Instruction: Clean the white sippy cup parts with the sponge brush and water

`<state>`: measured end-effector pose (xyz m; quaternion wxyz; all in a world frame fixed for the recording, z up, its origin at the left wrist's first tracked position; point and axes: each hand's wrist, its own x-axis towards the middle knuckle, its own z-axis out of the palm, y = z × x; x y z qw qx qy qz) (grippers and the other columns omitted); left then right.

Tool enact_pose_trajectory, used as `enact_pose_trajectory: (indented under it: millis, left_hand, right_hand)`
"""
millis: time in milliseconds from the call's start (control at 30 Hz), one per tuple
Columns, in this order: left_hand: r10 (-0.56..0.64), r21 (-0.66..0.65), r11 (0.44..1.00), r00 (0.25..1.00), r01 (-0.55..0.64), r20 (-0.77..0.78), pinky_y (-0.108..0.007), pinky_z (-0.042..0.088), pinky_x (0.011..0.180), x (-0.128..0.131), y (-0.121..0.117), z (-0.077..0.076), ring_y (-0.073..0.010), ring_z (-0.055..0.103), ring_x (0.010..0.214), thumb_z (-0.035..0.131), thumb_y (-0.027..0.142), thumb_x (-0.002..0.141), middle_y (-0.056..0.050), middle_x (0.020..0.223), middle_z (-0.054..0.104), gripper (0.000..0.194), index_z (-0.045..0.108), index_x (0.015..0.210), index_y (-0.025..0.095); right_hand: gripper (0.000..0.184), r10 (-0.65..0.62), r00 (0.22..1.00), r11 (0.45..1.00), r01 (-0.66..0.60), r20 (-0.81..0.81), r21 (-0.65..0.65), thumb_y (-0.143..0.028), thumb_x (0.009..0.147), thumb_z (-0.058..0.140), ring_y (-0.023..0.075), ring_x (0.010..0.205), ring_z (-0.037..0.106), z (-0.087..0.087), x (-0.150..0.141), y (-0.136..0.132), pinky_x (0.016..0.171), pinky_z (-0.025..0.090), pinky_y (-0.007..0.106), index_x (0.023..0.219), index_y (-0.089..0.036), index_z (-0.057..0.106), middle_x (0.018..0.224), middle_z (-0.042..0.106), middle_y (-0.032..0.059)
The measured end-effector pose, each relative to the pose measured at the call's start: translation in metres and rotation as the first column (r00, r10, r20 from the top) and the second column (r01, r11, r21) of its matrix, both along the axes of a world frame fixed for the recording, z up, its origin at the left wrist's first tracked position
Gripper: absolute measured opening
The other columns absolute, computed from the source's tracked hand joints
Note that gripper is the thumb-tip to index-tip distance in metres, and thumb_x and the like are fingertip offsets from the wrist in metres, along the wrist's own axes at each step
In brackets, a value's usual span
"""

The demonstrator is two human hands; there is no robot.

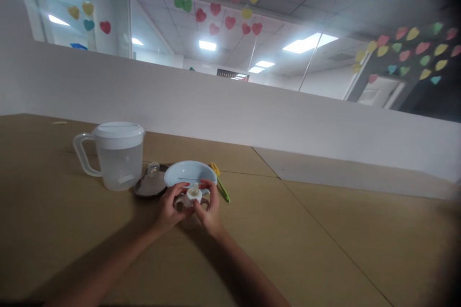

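Note:
Both hands are around a small baby bottle (193, 194) with a white collar, a pale teat on top and what look like side handles. My left hand (173, 205) grips it from the left, fingers curled at its side. My right hand (212, 208) closes on it from the right, with the thumb at the collar. The bottle's lower body is mostly hidden. Just behind it sits a pale blue basin (190, 171). Left of the basin, a clear domed cap (153, 169) rests on a dark-rimmed round tray (149, 186).
A translucent lidded pitcher (120, 160) stands at the left, handle facing left. Right of the basin lies a brush (220, 183) with a yellow head and green handle. A low white wall (201, 105) with glass above borders the wooden table (281, 240).

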<state>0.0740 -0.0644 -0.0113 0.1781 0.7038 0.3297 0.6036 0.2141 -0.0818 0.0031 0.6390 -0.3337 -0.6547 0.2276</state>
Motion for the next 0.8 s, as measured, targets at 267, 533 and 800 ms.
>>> enact_pose_trajectory:
  millis: [267, 533, 800]
  left_hand:
    - [-0.099, -0.035, 0.995, 0.995, 0.098, -0.005, -0.030, 0.054, 0.076, -0.0013, -0.0055, 0.0094, -0.0219, 0.066, 0.089, 0.071, 0.035, 0.064, -0.009, 0.100, 0.067, 0.049, 0.053, 0.106, 0.018]
    - [-0.085, -0.054, 0.995, 0.996, 0.083, -0.026, -0.030, 0.053, 0.075, 0.0001, -0.0044, 0.0076, -0.0211, 0.065, 0.088, 0.068, 0.030, 0.064, -0.007, 0.098, 0.067, 0.049, 0.051, 0.108, 0.019]
    - [-0.131, -0.138, 0.982, 0.991, 0.128, -0.013, -0.032, 0.052, 0.075, 0.0003, -0.0048, 0.0107, -0.0211, 0.064, 0.087, 0.070, 0.031, 0.062, -0.007, 0.098, 0.066, 0.055, 0.049, 0.112, 0.019]
  right_hand:
    - [0.048, 0.112, 0.988, 0.994, -0.112, 0.106, -0.003, -0.038, 0.078, 0.057, 0.0201, 0.086, 0.062, 0.0068, 0.0064, -0.0012, 0.066, 0.052, 0.029, 0.123, -0.024, 0.047, 0.100, 0.061, 0.0063]
    - [0.049, -0.098, 0.989, 0.995, 0.095, 0.107, 0.028, -0.040, 0.069, 0.070, 0.0181, 0.081, 0.059, 0.0006, -0.0016, 0.0029, 0.063, 0.052, 0.029, 0.110, -0.021, 0.050, 0.095, 0.057, 0.0055]
    - [0.044, -0.058, 0.984, 0.990, 0.035, 0.168, 0.134, -0.040, 0.080, 0.057, 0.0235, 0.093, 0.059, -0.0009, 0.0048, 0.0012, 0.071, 0.052, 0.035, 0.118, -0.020, 0.049, 0.105, 0.058, 0.0106]
